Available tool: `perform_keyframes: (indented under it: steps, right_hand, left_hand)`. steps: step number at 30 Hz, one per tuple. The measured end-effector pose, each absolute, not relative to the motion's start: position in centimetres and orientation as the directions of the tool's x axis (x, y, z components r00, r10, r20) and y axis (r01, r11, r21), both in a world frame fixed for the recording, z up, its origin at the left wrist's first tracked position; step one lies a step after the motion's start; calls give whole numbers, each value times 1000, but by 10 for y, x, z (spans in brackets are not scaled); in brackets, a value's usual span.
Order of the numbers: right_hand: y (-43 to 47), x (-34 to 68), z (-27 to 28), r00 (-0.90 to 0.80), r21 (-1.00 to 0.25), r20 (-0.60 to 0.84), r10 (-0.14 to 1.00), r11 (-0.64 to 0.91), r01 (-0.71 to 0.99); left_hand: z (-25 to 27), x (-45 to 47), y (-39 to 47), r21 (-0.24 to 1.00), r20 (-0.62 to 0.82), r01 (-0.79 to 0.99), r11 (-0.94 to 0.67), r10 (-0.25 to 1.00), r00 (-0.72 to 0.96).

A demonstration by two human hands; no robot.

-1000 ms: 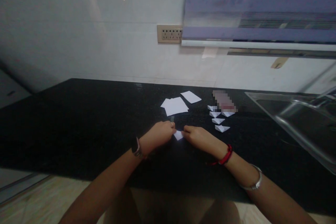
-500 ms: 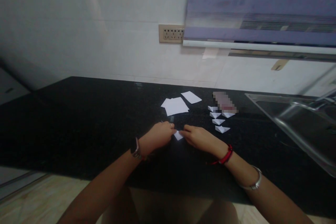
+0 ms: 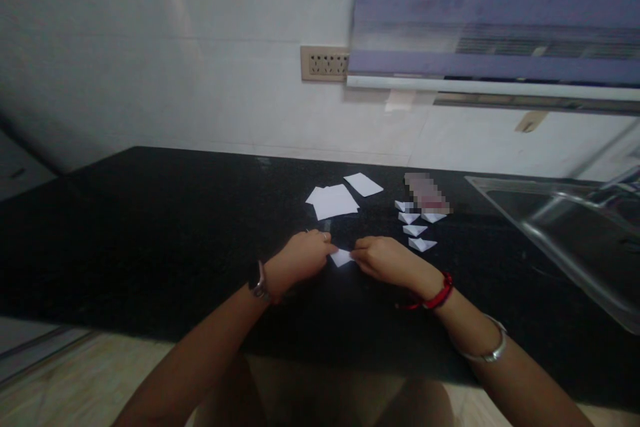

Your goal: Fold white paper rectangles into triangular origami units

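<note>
Black countertop [image 3: 150, 247], with a left hand [image 3: 306, 257] and a right hand [image 3: 387, 258] holding a small white paper [image 3: 342, 258] between them

The black, glossy countertop runs across the whole width of the view, seen from above by the person standing at it. Behind it rises a pale tiled wall [image 3: 150, 93]. At upper right, a purple and grey striped panel [image 3: 480, 13] covers part of that wall. A metal sink [image 3: 545, 257] is set into the countertop at far right, and some pale floor [image 3: 110, 373] shows at lower left.

Both bare forearms reach in from the bottom edge. The left hand, with a watch [image 3: 259, 280] at its wrist, is drawn in narrow, fingertips on the paper's left corner. The right hand, wearing a red band [image 3: 441, 292], is equally narrow, its fingertips on the right corner. A silver bracelet [image 3: 495, 345] circles the forearm above that band.

Just beyond the hands lies an overlapping pile of white sheets [image 3: 336, 202], with a separate white sheet [image 3: 364, 184] near its far right side. To the right, a pixelated rectangular object [image 3: 425, 191] lies beside five folded white papers [image 3: 423, 245]. A beige socket plate [image 3: 325, 64] sits on the wall, next to the panel. Smallest is a ring [image 3: 327, 237] on the left hand.
</note>
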State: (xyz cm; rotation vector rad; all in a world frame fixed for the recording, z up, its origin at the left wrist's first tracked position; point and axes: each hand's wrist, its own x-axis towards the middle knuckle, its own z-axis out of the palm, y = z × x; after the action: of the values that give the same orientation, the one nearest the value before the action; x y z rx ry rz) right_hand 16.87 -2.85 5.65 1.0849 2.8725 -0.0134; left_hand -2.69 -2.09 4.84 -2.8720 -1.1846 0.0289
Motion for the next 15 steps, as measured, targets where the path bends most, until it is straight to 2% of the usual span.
perform_keyframes:
  steps: [6, 15]
  right_hand:
    - [-29, 172, 59, -705, 31, -102, 701, 711, 703]
    - [-30, 172, 59, -687, 39, -97, 720, 693, 720]
  left_hand:
    - [47, -31, -15, 88, -17, 720, -688, 722, 692]
    - [47, -33, -13, 171, -45, 766, -619, 772, 634]
